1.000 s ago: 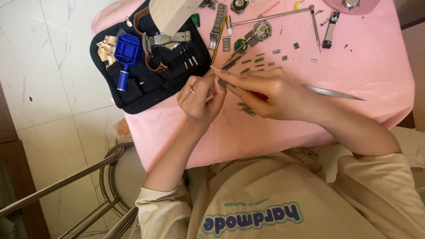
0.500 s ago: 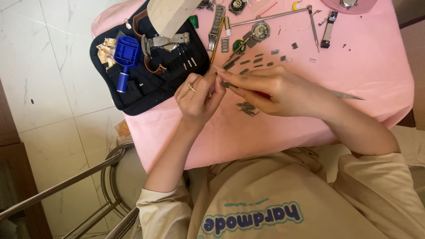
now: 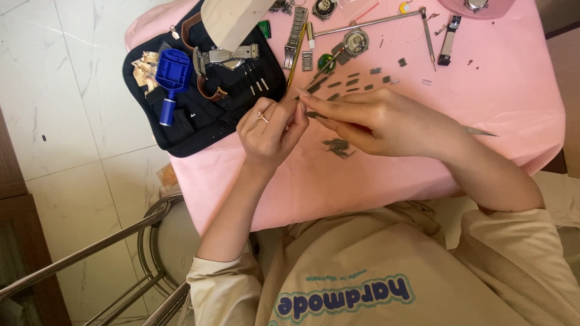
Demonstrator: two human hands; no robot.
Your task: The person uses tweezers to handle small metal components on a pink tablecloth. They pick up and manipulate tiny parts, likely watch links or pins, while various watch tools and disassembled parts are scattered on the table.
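A chair frame (image 3: 103, 253) of bent metal tube stands at the far left on the tiled floor (image 3: 66, 90). Next comes the black tool pouch (image 3: 199, 121), lying open on the pink tablecloth (image 3: 483, 78); on it rest a blue link remover (image 3: 172, 75), a steel watch (image 3: 226, 58) and a few thin drivers (image 3: 257, 81). A pale block (image 3: 232, 18) sits at the pouch's upper edge. Further right a loose bracelet strip (image 3: 296, 30), a watch head (image 3: 353, 42), a long metal rod (image 3: 368, 23) and scattered dark links (image 3: 356, 81) lie spread over the cloth. A small heap of pins (image 3: 338, 147) lies just below the hands.

The left hand (image 3: 272, 130), a ring on one finger, is curled, its fingertips pinched on something too small to make out. The right hand (image 3: 386, 121) meets it fingertip to fingertip, thumb and fingers closed on a small dark link (image 3: 314, 114) held just above the cloth, between the two hands. A thin metal point (image 3: 480, 131) shows past the right wrist, near the cloth's right edge. Nothing lies between the hands and the pins.
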